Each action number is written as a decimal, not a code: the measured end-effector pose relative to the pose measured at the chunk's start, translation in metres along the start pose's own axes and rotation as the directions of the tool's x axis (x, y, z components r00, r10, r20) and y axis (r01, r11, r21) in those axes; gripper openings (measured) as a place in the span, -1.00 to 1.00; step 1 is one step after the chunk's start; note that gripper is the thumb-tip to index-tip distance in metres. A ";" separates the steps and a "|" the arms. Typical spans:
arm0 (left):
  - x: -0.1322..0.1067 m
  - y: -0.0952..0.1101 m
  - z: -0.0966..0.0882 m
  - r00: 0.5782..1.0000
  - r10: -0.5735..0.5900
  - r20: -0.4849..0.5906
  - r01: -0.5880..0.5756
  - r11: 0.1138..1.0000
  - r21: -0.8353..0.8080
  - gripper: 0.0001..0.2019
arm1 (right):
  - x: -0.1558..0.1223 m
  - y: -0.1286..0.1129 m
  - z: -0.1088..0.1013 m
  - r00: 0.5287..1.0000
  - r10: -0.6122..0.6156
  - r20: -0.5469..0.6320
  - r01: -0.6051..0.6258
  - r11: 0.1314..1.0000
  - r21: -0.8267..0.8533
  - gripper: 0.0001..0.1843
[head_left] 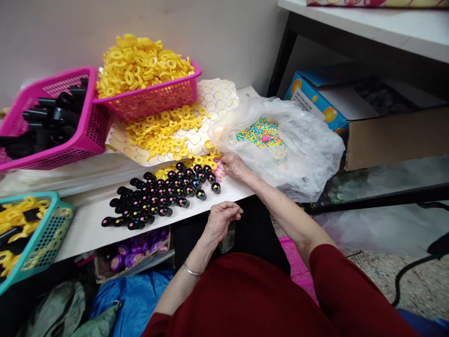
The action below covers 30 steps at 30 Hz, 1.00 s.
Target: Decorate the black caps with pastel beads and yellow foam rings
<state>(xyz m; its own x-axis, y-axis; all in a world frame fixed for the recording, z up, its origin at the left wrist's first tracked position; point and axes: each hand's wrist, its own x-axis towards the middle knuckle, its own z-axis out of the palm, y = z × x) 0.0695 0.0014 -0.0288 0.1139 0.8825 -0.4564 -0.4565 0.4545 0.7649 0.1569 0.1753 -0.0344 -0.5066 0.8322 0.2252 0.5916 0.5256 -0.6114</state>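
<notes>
My left hand (221,218) is held in front of the table edge, fingers curled and pressed together; whatever may be in them is hidden. Higher up, my right hand (235,166) reaches to the table with fingers bent together at a scatter of small pink rings (220,172). What those fingertips hold, if anything, does not show. To the left of both hands stand rows of black tubes (154,196) with coloured beads in their upward ends. One black tube (215,187) stands slightly apart, nearest my hands. Loose yellow ring-shaped pieces (168,133) lie behind the tubes.
A clear plastic bag (305,154) of coloured beads (261,133) lies open at right. Pink baskets hold yellow pieces (140,65) and black tubes (49,117). A teal basket (52,229) stands front left. A blue carton (315,100) sits under the right-hand table (368,28).
</notes>
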 end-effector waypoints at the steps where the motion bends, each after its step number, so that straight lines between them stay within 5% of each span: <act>1: -0.001 0.000 0.001 1.000 0.006 -0.003 -0.006 1.000 0.001 -0.81 | -0.003 -0.001 -0.002 1.000 0.000 -0.030 0.002 0.999 0.041 -0.77; 5: -0.004 0.006 0.006 0.997 0.049 -0.058 -0.053 0.996 -0.069 -0.75 | -0.034 -0.013 -0.010 0.986 0.020 -0.167 0.029 0.957 0.287 -0.85; 8: -0.003 0.009 0.007 0.990 0.063 -0.124 -0.084 0.980 -0.181 -0.65 | -0.073 -0.027 -0.011 0.991 0.001 -0.131 0.055 0.905 0.423 -0.94; 13: 0.005 0.006 0.000 0.994 0.030 -0.101 -0.049 0.981 -0.186 -0.67 | -0.116 -0.041 -0.009 0.980 -0.106 -0.168 0.155 0.939 0.309 -0.88; 21: -0.003 0.024 -0.034 0.981 -0.158 0.110 0.157 0.987 0.017 -0.63 | -0.114 -0.059 -0.019 0.942 -0.330 -0.055 0.330 0.889 0.318 -0.84; 25: -0.015 0.032 -0.054 0.945 -0.237 0.225 0.208 0.967 0.147 -0.65 | -0.113 -0.074 -0.018 0.901 -0.423 0.091 0.364 0.855 0.369 -0.84; 30: -0.024 0.032 -0.071 0.921 -0.271 0.281 0.211 0.951 0.227 -0.68 | -0.116 -0.087 -0.007 0.852 -0.504 0.140 0.423 0.822 0.382 -0.80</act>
<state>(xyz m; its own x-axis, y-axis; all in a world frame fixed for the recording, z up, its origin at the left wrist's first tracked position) -0.0111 -0.0138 -0.0254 0.4761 0.7234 -0.5000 -0.2094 0.6455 0.7345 0.1682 0.0343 -0.0017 -0.8178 0.4197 0.3938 0.0321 0.7165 -0.6969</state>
